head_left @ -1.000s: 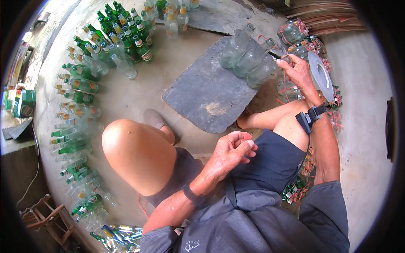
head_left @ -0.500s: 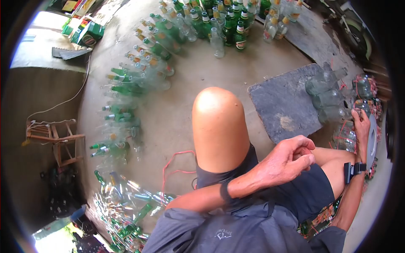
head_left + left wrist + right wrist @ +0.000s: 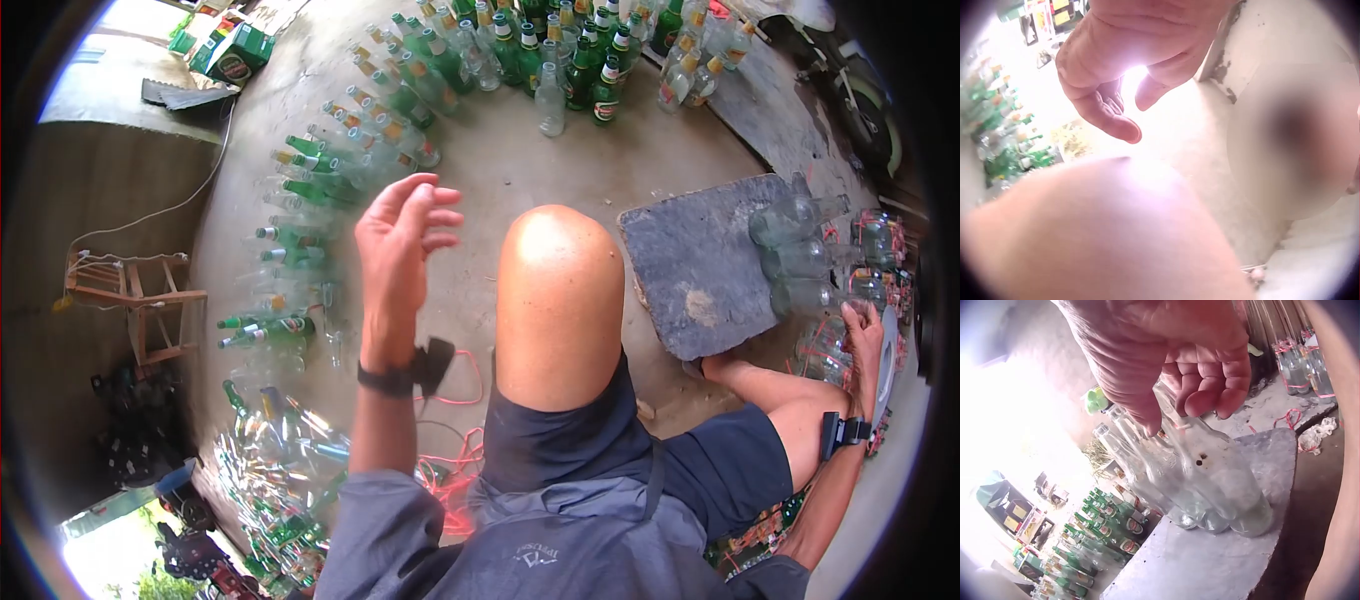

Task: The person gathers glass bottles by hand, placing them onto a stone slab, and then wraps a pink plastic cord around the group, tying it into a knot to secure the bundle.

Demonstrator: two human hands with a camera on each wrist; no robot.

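Observation:
My left hand (image 3: 405, 235) is raised over the floor left of the bare knee, its fingers loosely bent and holding nothing; the left wrist view shows this hand (image 3: 1141, 53) above the knee (image 3: 1110, 231). On the right, my right hand (image 3: 865, 335) is at the necks of clear bottles (image 3: 800, 258) on a dark slab (image 3: 690, 260). In the right wrist view, curled fingers and thumb of this hand (image 3: 1166, 356) close around the neck of the front clear bottle (image 3: 1219, 472), partly hiding it. The bottles stand close together on the slab (image 3: 1185, 562).
Green and clear bottles (image 3: 605, 90) stand in a curved band from the top down the left side. More bottles (image 3: 270, 460) lie in a pile at lower left. Red string (image 3: 455, 480) lies by the left thigh, a wooden stool (image 3: 140, 290) at far left, tied bottles (image 3: 880, 240) at far right.
The left hand has moved from above the right thigh to the left, over the floor. The head view has turned left. The right hand stays beside the clear bottles.

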